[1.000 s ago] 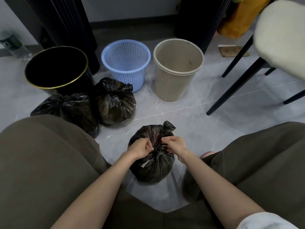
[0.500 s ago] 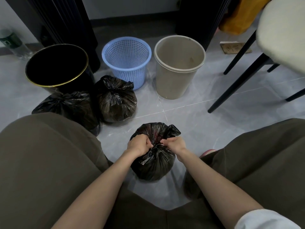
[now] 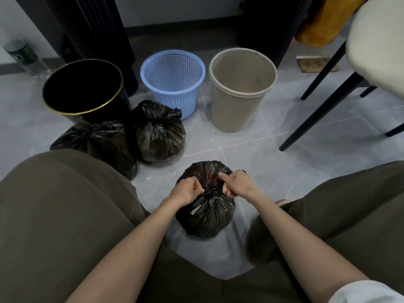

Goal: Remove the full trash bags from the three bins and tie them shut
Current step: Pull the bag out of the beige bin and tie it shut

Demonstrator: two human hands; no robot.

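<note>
A full black trash bag (image 3: pixel 205 215) stands on the floor between my knees. My left hand (image 3: pixel 188 191) and my right hand (image 3: pixel 237 184) each pinch the gathered plastic at its neck, one on either side of a small knot. Two more black bags lie tied on the floor further back: one (image 3: pixel 158 132) in front of the blue basket, the other (image 3: pixel 96 138) against the black bin. Behind them stand the black bin with a gold rim (image 3: pixel 83 88), the blue mesh basket (image 3: pixel 172 82) and the beige bin (image 3: pixel 240 90), all three without bags.
A chair with black legs (image 3: pixel 323 106) and a pale seat (image 3: pixel 380 40) stands at the right. A plastic bottle (image 3: pixel 24 55) stands at the far left by the wall. Dark furniture panels rise behind the bins. My knees fill the lower corners.
The loose flap of plastic that stuck up at the bag's neck has been pulled down flat. My hands have drawn slightly apart across the knot.
</note>
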